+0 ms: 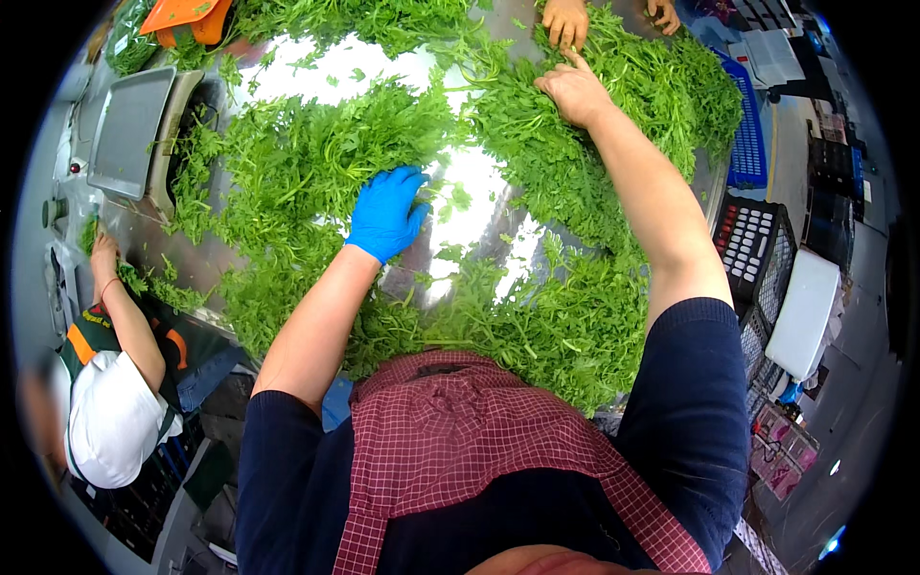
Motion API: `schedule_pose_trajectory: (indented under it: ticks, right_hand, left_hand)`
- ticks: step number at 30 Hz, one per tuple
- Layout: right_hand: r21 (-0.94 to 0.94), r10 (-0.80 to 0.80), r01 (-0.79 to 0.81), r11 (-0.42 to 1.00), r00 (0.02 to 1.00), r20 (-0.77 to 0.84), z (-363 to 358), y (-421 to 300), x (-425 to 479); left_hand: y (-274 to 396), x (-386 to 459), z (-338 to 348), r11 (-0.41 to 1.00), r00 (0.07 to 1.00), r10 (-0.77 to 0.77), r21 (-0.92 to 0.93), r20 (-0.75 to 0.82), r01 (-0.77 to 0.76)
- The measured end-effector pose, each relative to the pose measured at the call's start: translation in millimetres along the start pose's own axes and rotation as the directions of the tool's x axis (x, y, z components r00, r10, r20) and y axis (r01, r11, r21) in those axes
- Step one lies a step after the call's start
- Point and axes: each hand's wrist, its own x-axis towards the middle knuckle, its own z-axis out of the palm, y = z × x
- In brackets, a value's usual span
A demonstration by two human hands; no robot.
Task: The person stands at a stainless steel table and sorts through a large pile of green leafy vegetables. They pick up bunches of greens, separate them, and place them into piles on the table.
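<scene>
Loose leafy greens (309,144) lie in heaps over a shiny metal table (467,187). My left hand (388,212), in a blue glove, rests at the lower edge of the middle heap, its fingertips by the stems; whether it grips any cannot be told. My right hand (575,90), bare, reaches to the right-hand heap (532,129) with the index finger stretched out, close to a co-worker's hand (566,25) at the far edge. What its curled fingers hold, if anything, is hidden. More greens (560,323) lie against the checked apron in front of me.
A scale with a metal tray (133,133) stands at the left, an orange plastic scoop-like container (188,21) behind it. A co-worker (118,402) at the left handles greens in a clear bag. To the right are a blue basket (747,126) and a black crate (747,248).
</scene>
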Motion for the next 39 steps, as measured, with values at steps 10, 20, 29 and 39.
schedule_pose_trajectory:
  ticks: [10, 20, 29, 39]
  right_hand:
    - [0.218, 0.186, -0.087, 0.972, 0.853, -0.487, -29.5, 13.9, -65.3]
    - [0.759, 0.716, -0.079, 0.646, 0.409, -0.566, 2.0, 48.9, -126.5]
    - [0.868, 0.9, 0.443, 0.226, 0.246, -0.359, -17.5, 59.6, -161.4]
    - [0.51, 0.906, 0.815, -0.274, 0.397, -0.147, -71.8, 36.0, -199.8]
  left_hand:
    - [-3.5, 0.9, 3.3, 1.0, 1.0, 0.014, -0.014, 0.02, -0.013]
    - [13.0, 5.8, -16.2, 0.999, 0.991, 0.006, 0.039, 0.131, -0.011]
    - [29.6, -0.4, -28.9, 0.994, 0.986, 0.106, 0.02, 0.13, -0.11]
    - [67.8, 2.3, -42.2, 0.975, 0.974, 0.22, -0.042, 0.056, -0.218]
